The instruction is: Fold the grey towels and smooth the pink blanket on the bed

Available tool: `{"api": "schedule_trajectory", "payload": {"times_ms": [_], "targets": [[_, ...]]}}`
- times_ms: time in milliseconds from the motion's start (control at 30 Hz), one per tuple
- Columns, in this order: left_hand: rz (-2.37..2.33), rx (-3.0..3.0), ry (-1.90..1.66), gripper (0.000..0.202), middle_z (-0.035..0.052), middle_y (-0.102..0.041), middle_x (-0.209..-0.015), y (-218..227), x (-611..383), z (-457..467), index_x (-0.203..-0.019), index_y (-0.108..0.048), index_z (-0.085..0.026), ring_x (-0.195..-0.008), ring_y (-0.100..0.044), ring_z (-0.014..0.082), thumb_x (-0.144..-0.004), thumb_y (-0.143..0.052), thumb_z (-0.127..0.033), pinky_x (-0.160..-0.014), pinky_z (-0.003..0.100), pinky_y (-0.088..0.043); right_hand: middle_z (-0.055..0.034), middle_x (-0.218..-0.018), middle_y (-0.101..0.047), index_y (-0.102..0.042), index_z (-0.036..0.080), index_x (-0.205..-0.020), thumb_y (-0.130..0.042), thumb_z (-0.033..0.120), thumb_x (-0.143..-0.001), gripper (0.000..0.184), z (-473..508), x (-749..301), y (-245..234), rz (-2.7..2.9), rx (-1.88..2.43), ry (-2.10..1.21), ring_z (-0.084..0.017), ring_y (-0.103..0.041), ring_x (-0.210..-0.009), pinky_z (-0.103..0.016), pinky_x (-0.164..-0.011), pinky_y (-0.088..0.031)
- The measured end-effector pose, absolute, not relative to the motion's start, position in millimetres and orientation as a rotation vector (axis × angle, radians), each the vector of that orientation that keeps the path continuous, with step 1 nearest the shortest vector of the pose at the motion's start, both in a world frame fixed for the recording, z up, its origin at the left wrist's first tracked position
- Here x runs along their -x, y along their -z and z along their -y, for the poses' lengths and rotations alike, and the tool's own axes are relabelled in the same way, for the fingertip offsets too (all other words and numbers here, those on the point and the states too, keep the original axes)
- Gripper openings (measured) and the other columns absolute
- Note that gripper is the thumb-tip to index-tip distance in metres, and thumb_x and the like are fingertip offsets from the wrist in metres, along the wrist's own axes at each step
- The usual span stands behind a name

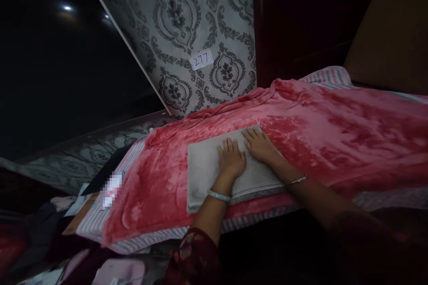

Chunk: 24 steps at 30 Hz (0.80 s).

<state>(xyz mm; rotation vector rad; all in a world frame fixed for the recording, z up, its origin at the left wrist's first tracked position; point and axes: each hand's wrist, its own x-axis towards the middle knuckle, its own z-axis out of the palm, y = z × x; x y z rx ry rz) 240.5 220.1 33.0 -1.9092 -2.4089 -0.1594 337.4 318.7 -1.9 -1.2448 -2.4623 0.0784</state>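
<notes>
A folded grey cloth (203, 173) lies flat on a pink plush blanket (334, 133) that covers a bed. My left hand (231, 159) rests palm down on the cloth, fingers stretched out. My right hand (259, 144) lies flat beside it, on the cloth's far right part, fingers also extended. Both wrists carry bangles. Neither hand grips anything.
A striped sheet (329, 75) shows under the blanket at the bed's edges. A patterned grey wall panel (187, 18) with a paper label reading 277 (201, 59) stands behind. Dark wooden furniture (301, 18) is at the back right. Clothes and papers (76, 205) clutter the lower left.
</notes>
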Motion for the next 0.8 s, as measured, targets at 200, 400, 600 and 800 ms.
{"api": "schedule_trajectory", "payload": {"times_ms": [200, 400, 600, 800], "targets": [[2.431, 1.919, 0.054, 0.068, 0.0148, -0.02, -0.168, -5.3, -232.0, -212.6, -0.16, -0.027, -0.014, -0.156, -0.016, 0.0282, -0.102, -0.025, -0.049, -0.125, 0.054, -0.016, -0.0089, -0.162, -0.035, -0.042, 0.018, -0.155, -0.03, 0.031, -0.101, 0.057, -320.4, -345.0, 25.4, 2.53, 1.307, -0.061, -0.029, -0.03, -0.149, -0.053, -0.119, -0.03], [2.637, 1.733, -0.083, 0.08, 0.0153, -0.01, -0.169, -16.9, -176.5, -188.4, -0.162, -0.021, -0.018, -0.157, -0.007, 0.0322, -0.098, -0.026, -0.065, -0.125, 0.057, -0.011, -0.0085, -0.163, -0.032, -0.04, 0.018, -0.156, -0.027, 0.033, -0.102, 0.057, -320.9, -342.2, 20.1, 2.541, 1.324, -0.082, -0.029, -0.029, -0.15, -0.053, -0.119, -0.03], [2.743, 1.532, -0.144, 0.071, 0.0125, -0.011, -0.169, -25.0, -123.4, -143.6, -0.161, -0.021, -0.014, -0.157, -0.012, 0.0297, -0.102, -0.023, -0.053, -0.123, 0.059, -0.018, -0.009, -0.162, -0.034, -0.042, 0.018, -0.155, -0.028, 0.032, -0.101, 0.057, -320.4, -342.0, 25.8, 2.533, 1.305, -0.099, -0.029, -0.03, -0.149, -0.055, -0.119, -0.029], [2.688, 1.441, -0.031, 0.062, 0.016, -0.029, -0.165, -50.5, -132.2, -169.4, -0.154, -0.037, -0.011, -0.155, -0.017, 0.0339, -0.1, -0.033, -0.042, -0.122, 0.062, -0.019, -0.0125, -0.155, -0.045, -0.051, 0.018, -0.148, -0.036, 0.026, -0.098, 0.053, -333.4, -331.1, 12.3, 2.473, 1.327, -0.178, -0.031, -0.04, -0.144, -0.058, -0.115, -0.033]]}}
